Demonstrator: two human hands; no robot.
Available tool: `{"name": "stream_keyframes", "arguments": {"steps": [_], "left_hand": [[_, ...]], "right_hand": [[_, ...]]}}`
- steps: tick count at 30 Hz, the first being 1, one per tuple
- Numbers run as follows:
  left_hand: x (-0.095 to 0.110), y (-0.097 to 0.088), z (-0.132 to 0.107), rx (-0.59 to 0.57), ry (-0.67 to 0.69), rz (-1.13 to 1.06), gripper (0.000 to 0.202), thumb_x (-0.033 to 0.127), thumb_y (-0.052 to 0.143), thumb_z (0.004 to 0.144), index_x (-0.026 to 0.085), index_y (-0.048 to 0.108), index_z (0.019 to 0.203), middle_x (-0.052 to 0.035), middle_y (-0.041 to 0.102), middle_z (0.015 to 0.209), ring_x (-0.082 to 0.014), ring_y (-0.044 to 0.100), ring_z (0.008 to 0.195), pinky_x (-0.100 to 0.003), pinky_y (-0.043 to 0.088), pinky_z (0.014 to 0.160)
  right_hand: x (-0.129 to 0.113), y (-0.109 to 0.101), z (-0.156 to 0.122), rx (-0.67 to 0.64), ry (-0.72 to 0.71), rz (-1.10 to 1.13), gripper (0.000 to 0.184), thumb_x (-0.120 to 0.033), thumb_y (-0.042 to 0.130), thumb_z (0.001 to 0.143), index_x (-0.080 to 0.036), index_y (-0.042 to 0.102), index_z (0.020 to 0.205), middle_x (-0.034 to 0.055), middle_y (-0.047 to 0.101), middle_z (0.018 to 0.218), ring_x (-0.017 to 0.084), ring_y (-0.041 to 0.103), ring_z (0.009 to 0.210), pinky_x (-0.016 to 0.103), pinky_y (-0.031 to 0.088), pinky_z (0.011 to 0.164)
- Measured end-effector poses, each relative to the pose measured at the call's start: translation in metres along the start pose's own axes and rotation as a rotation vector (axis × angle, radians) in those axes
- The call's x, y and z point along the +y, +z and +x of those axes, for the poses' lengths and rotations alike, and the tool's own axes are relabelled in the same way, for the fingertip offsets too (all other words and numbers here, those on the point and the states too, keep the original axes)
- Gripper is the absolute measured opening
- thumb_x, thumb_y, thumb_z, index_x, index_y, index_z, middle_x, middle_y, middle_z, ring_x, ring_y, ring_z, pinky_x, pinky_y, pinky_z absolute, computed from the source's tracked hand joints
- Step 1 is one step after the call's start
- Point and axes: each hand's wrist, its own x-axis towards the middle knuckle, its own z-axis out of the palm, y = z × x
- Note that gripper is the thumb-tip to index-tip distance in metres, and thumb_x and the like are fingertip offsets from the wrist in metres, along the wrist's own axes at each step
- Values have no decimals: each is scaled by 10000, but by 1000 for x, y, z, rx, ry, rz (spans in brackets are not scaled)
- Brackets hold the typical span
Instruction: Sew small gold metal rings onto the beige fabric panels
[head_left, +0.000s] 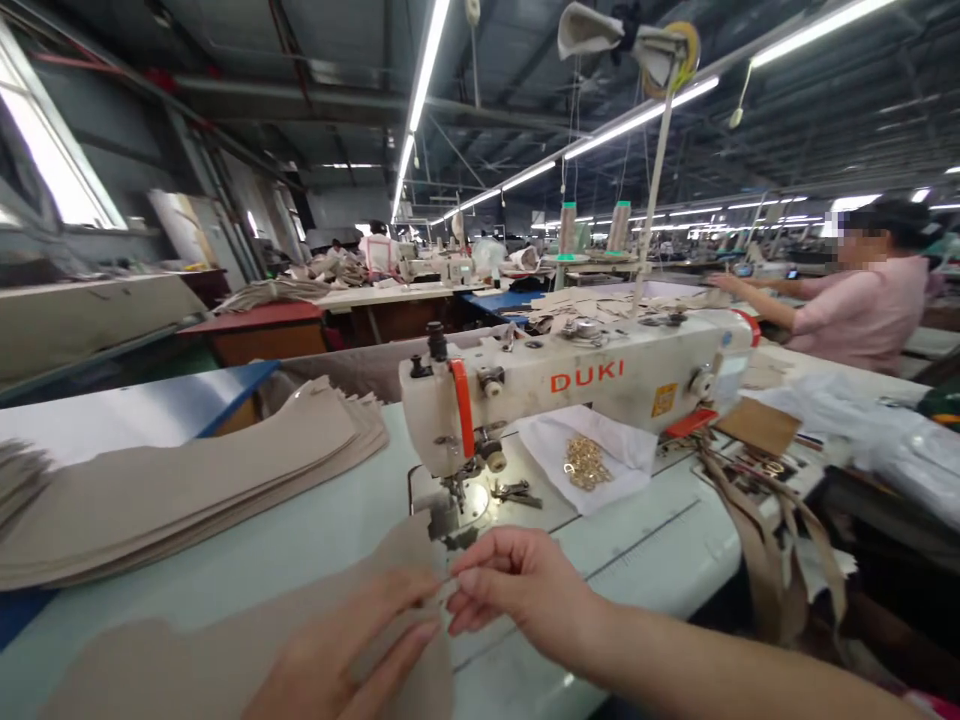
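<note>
My left hand (352,655) rests on a beige cut piece (225,650) lying on the pale table, its fingers pinching the piece's right edge. My right hand (517,590) is closed in a pinch at that same edge, just in front of the needle and presser foot (454,500) of a white sewing machine (585,385) marked DUKI. The two hands almost touch each other.
A thick stack of beige cut pieces (187,480) lies to the left. Small gold metal parts (586,462) sit on white paper under the machine arm. Beige strips (757,540) hang off the table's right end. Another person in pink (862,300) works at the right.
</note>
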Motion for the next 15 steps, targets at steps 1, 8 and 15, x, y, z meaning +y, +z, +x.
{"name": "stream_keyframes", "arguments": {"steps": [1,8,15], "left_hand": [[3,4,6,-28,-71,-29,227,392,600,740,331,722,920,19,743,896,-191,694,802,-203,544,730],[4,19,42,-218,-365,-308,249,448,589,724,238,717,752,-1,700,700,-206,653,714,-241,521,659],[-33,29,38,-165,-558,-481,340,532,672,603,217,701,727,-7,690,692,-212,641,700,-247,527,664]], "right_hand": [[2,-4,0,25,-31,-27,498,-539,757,587,-135,589,823,11,651,688,136,649,623,283,483,657],[-32,-36,-8,10,-334,-745,198,-305,531,866,-183,687,874,32,701,844,148,643,808,258,470,749],[-89,-125,17,291,-241,-1703,199,-77,515,821,-125,699,878,97,693,928,200,621,888,274,440,795]]}}
